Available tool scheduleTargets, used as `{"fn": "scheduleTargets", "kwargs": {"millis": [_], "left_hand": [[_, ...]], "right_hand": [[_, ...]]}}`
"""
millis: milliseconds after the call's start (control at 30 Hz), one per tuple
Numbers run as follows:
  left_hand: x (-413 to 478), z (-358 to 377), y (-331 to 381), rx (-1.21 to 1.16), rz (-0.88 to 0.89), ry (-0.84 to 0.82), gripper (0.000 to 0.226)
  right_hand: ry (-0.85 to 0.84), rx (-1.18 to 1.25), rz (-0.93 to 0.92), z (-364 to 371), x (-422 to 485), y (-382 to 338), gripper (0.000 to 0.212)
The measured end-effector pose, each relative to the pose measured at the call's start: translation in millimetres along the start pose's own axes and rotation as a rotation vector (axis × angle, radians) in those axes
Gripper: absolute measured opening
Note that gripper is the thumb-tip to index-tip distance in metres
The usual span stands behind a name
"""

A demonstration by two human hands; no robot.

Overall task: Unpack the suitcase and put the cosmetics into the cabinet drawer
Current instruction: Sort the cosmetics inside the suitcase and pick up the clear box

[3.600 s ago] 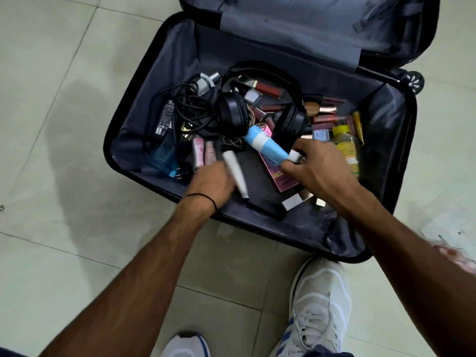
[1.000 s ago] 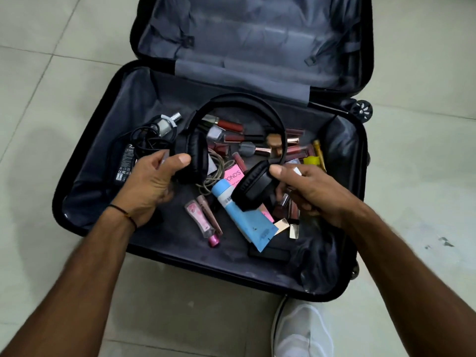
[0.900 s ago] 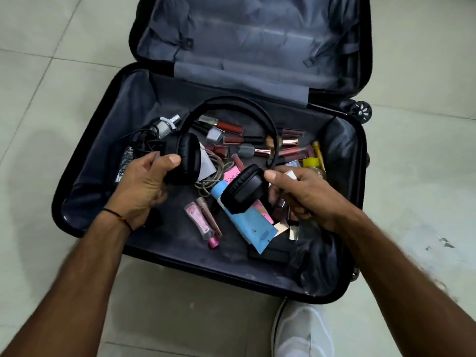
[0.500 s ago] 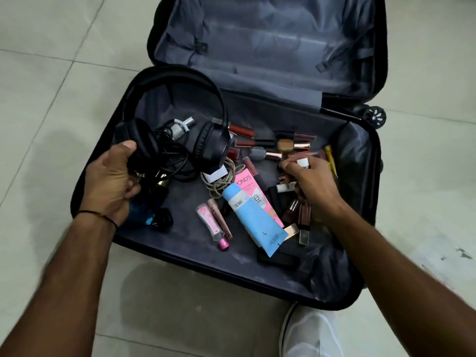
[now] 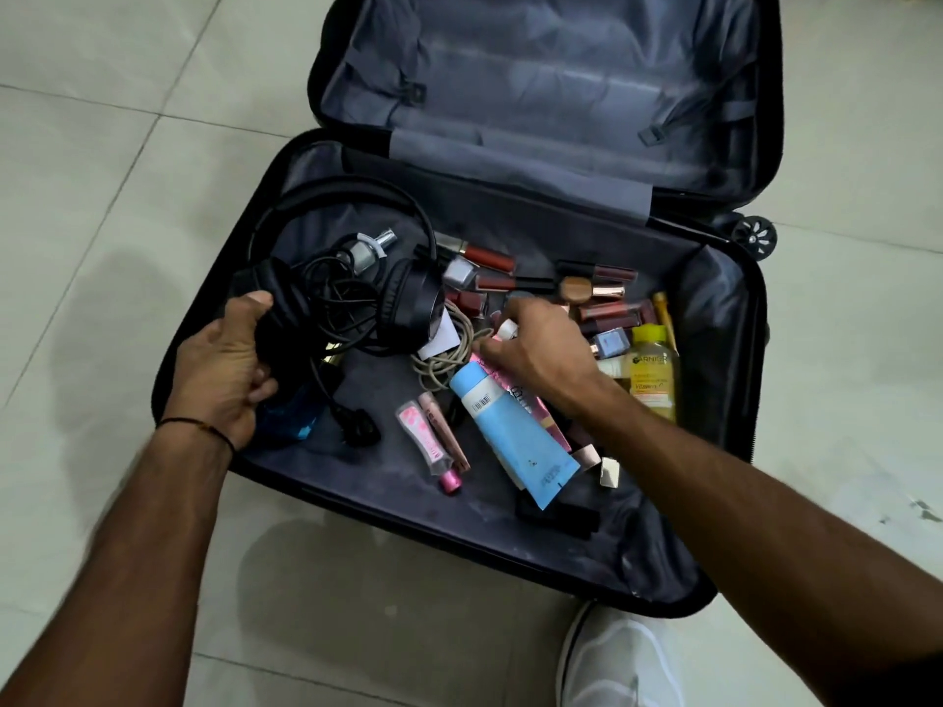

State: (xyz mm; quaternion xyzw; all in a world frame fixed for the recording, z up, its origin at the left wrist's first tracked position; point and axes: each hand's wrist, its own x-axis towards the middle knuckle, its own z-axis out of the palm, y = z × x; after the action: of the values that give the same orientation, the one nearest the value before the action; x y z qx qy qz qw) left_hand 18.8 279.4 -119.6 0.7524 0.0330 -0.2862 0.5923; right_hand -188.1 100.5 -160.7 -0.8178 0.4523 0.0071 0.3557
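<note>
**Unpacking hardly begun: the cosmetics all lie in the suitcase**

The black hard-shell suitcase [image 5: 408, 517] lies open on the floor, and its lower half holds everything the task concerns. By its near rim lie a light blue squeeze tube with a white cap [image 5: 510, 436] and a clear pink lip-gloss tube [image 5: 426, 441].

A little further, the left hand [image 5: 219, 369] grips 1 ear cup of the black over-ear headphones [image 5: 408, 303], with the thumb on top and the fingers curled round it. The headphones sit at the left side, upon a tangle of black cable [image 5: 331, 298].

The right hand [image 5: 536, 349] reaches into the middle of the pile. Its thumb and forefinger seem to pinch a small white-capped piece [image 5: 507, 329]; what this piece is, I cannot tell. Just beside this hand lies a yellow plastic bottle [image 5: 650, 375], and behind it a row of dark red lipsticks [image 5: 490, 257].

In my judgement the task is at its very start. No cosmetic is out, the cabinet drawer is not in view, and every item has yet to be carried there. The headphones and cable are not cosmetics and probably only need putting aside.

On the surface, 1 white sneaker [image 5: 612, 660] stands nearest. The floor is of large pale glossy tiles [image 5: 102, 145] with thin joints. Further off, the lid with grey fabric lining [image 5: 551, 84] lies open, with 1 black wheel [image 5: 754, 238] at its right corner.
</note>
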Motion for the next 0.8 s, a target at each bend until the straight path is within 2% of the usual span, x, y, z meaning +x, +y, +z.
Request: {"fn": "scheduleTargets", "kwargs": {"millis": [100,200,333,433,533,600,700,800], "left_hand": [[4,-3,0,0.038,0.003,-0.024,0.026],[9,-5,1,0.068,-0.001,-0.042,0.033],[9,-4,-1,0.109,0.007,-0.049,0.043],[4,-1,1,0.201,0.068,0.006,0.047],[-7,2,3,0.624,0.333,0.223,0.051],[-21,8,7,0.739,0.573,0.303,0.056],[-38,26,11,0.715,0.812,0.233,0.045],[-49,45,2,0.698,0.905,0.095,0.033]], "right_hand": [[0.007,-0.039,0.031,2,-2,3,0.047],[-0.033,0.046,0.079,-5,-7,11,0.057],[-0.119,0.074,0.101,-14,-15,16,0.05],[-0.168,0.064,0.125,-13,-18,19,0.039],[-0.19,0.094,0.146,-9,-21,20,0.033],[-0.217,0.129,0.148,-8,-23,16,0.032],[-0.254,0.149,0.156,-9,-24,12,0.031],[-0.274,0.188,0.195,-10,-23,11,0.033]]}}
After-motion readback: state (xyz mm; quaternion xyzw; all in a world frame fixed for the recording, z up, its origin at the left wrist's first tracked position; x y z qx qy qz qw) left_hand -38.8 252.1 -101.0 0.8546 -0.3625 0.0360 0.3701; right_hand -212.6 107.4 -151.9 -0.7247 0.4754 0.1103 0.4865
